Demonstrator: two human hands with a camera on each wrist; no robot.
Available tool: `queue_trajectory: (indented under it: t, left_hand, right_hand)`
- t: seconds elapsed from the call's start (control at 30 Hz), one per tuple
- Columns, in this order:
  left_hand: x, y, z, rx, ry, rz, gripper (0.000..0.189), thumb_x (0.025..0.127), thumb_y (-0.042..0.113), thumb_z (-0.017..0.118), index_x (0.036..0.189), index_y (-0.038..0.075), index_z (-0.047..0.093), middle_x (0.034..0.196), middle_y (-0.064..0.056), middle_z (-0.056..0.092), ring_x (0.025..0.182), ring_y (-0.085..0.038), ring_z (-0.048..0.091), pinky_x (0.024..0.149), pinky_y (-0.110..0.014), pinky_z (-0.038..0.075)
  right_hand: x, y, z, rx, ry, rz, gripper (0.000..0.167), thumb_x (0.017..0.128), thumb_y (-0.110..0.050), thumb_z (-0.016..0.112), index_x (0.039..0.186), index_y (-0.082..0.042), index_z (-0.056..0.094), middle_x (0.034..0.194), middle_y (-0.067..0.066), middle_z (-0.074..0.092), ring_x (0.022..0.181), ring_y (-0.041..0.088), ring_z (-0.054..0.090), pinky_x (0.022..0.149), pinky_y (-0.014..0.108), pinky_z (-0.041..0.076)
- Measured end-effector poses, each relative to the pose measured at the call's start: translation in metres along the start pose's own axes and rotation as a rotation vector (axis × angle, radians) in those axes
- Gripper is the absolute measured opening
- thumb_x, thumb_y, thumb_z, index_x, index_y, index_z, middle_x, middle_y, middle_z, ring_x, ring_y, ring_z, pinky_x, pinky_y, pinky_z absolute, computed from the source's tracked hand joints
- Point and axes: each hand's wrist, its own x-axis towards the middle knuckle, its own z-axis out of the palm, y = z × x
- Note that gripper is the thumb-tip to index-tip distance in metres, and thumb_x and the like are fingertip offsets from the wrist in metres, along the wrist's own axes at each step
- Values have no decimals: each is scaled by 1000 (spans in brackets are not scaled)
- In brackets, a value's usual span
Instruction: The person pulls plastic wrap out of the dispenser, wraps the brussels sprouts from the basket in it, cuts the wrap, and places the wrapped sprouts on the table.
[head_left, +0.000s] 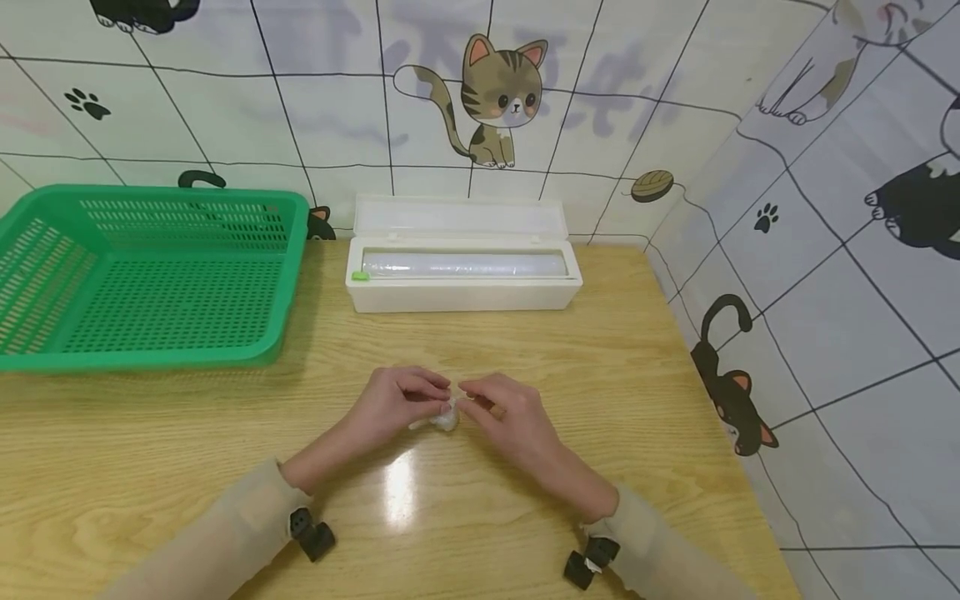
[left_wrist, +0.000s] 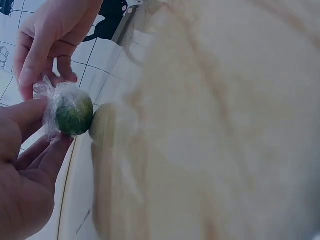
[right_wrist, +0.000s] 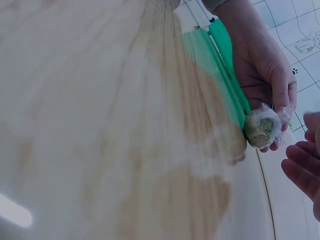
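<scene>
A small round green fruit point(left_wrist: 75, 115), wrapped in crinkled cling film point(left_wrist: 50, 107), rests on the wooden table at the middle of the head view. Fingers and thumb of my left hand point(head_left: 396, 402) pinch the gathered film at its top. My right hand point(head_left: 517, 417) is close on the other side, thumb and forefinger bent loosely beside the film. In the right wrist view a small gap shows between the right fingers point(right_wrist: 302, 167) and the wrapped fruit point(right_wrist: 261, 131). Much of the fruit is hidden by the hands in the head view.
A white cling film dispenser point(head_left: 463, 297) with its lid point(head_left: 461, 219) raised stands behind the hands, a film roll point(head_left: 465, 264) inside and a green slider point(head_left: 360, 276) at its left. A green plastic basket point(head_left: 281, 317) sits at the left. Cat-patterned sheeting borders the table behind and right.
</scene>
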Motion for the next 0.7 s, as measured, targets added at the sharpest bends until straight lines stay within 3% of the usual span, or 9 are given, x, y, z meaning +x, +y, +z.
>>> queue_trajectory:
  t: [0.13, 0.3, 0.4, 0.53, 0.7]
  left_hand:
    - [-3, -2, 4, 19, 54, 8, 14, 83, 4, 86, 96, 1, 81, 107, -11, 75, 96, -24, 72, 79, -27, 59]
    - [-7, 1, 8, 147, 84, 49, 16, 83, 11, 87, 95, 3, 82, 90, 1, 65, 82, -15, 59, 68, -23, 52]
    - [-9, 3, 7, 206, 49, 80, 15, 87, 10, 83, 99, 2, 82, 81, 4, 58, 73, -11, 49, 59, -24, 45]
    - [-11, 5, 4, 209, -46, 85, 19, 91, 9, 79, 108, 1, 79, 82, 5, 64, 70, -8, 52, 57, -23, 47]
    - [-11, 2, 2, 129, -99, 2, 25, 90, 17, 82, 112, 4, 79, 89, 7, 67, 77, -10, 59, 65, -25, 53]
  right_hand:
    - [1, 0, 3, 33, 7, 0, 15, 89, 2, 77, 104, 2, 78, 103, 11, 76, 92, 22, 73, 79, 25, 59]
    - [0, -1, 7, 71, -76, 98, 16, 95, -3, 72, 110, 1, 78, 115, 14, 74, 109, 28, 71, 94, 34, 56]
    - [-1, -3, 8, 55, -130, 140, 17, 98, -8, 70, 112, -2, 78, 119, 13, 73, 112, 28, 70, 98, 38, 54]
    - [-4, -4, 7, 50, -158, 156, 18, 97, -10, 71, 112, -3, 78, 120, 12, 73, 113, 28, 69, 99, 40, 53]
    - [-7, -2, 8, 80, -145, 152, 19, 93, -7, 75, 111, -3, 78, 119, 11, 73, 112, 26, 70, 97, 37, 54]
